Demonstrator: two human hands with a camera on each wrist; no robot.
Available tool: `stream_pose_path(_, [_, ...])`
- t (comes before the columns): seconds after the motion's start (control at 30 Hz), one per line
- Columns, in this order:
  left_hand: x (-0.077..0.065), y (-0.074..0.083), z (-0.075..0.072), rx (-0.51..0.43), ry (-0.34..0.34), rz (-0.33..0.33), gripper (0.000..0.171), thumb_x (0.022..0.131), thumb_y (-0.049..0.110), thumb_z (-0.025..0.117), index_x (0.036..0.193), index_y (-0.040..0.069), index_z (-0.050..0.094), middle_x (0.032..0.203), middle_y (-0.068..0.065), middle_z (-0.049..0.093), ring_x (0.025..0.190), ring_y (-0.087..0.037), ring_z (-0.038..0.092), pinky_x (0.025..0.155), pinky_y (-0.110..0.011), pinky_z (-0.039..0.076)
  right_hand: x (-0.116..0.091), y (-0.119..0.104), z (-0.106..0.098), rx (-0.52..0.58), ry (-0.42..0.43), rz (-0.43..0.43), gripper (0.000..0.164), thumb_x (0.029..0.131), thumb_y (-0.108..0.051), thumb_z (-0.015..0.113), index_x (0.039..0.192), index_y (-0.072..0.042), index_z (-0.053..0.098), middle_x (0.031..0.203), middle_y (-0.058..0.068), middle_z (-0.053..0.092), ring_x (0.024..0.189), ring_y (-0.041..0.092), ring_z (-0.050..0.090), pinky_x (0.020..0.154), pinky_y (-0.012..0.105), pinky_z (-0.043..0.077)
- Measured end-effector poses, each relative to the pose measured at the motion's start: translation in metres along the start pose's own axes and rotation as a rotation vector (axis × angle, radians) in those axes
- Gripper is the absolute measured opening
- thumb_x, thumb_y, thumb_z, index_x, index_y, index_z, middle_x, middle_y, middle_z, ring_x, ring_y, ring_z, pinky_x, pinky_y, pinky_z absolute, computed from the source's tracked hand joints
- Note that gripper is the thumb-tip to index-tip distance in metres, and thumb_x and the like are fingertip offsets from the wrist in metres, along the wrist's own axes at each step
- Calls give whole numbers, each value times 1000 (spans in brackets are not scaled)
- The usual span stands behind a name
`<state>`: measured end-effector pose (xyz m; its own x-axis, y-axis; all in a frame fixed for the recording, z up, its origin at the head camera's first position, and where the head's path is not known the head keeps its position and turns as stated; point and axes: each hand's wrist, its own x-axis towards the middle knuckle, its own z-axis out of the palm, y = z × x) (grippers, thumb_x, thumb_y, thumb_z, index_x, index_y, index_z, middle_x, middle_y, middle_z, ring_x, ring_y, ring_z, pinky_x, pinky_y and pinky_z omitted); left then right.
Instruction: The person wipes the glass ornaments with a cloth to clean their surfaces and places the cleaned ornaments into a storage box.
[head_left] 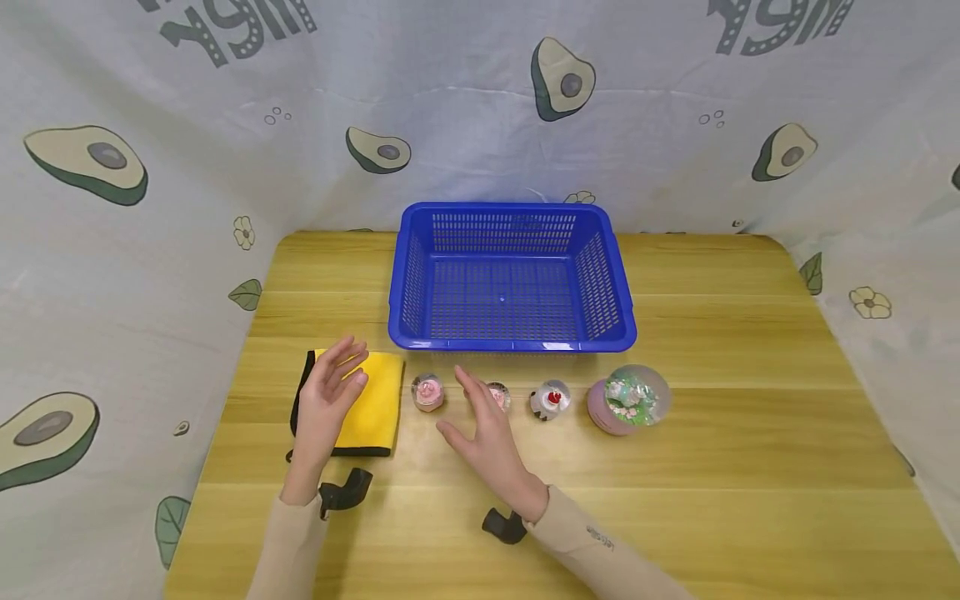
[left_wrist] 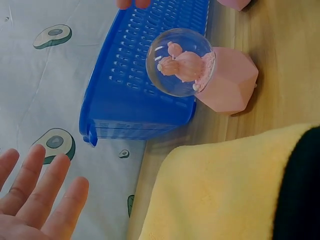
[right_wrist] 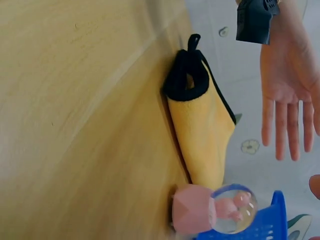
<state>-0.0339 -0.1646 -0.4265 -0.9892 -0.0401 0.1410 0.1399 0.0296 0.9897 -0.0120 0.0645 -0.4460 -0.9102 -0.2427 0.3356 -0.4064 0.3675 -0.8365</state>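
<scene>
My left hand is held over the folded yellow cloth with black edging, fingers straight and nothing in them. My right hand hovers over the table, fingers extended and thumb apart, partly covering a small pink snow globe in the head view. Between the hands stands another small snow globe; the left wrist view shows its faceted pink base and clear dome with a pink figure. To the right are a small globe with a red-topped white figure and a larger globe on a pinkish base.
A blue plastic basket with slotted walls stands behind the row of globes, with no items visible inside. Black curved wrist mounts show beside both wrists. A pale avocado-print curtain hangs around the wooden table.
</scene>
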Motion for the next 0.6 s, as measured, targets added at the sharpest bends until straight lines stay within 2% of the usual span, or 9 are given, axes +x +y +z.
stream_pose_path(0.17, [-4,-3,-3,22,-22,-14,52,92,-2,58,141,-2,39,135,-19,48,123,-29,47,98,-25,42,-2,2,8,31,-12,24,73,80,0,73,141,6,35,137,23,45,125,36,45,102,39,39])
stream_pose_path(0.33, [-6,-8,-8,86,-41,-54,52,93,2,60,140,-3,39,135,-18,49,125,-28,46,104,-37,36,-3,5,15,58,-20,62,71,81,0,72,141,6,35,138,22,45,125,35,44,102,40,39])
stream_pose_path(0.47, [-6,-15,-14,187,-61,-96,51,91,6,64,138,-2,43,135,-18,50,126,-29,43,108,-48,28,-3,6,20,68,-49,120,71,82,-1,72,141,6,35,137,22,45,125,35,44,103,39,39])
stream_pose_path(0.6, [-7,-16,-18,313,-120,-162,51,90,8,66,136,-2,47,137,-21,47,130,-36,37,109,-54,22,-3,5,25,37,-92,178,73,82,-4,72,143,4,33,140,21,42,125,34,43,103,41,39])
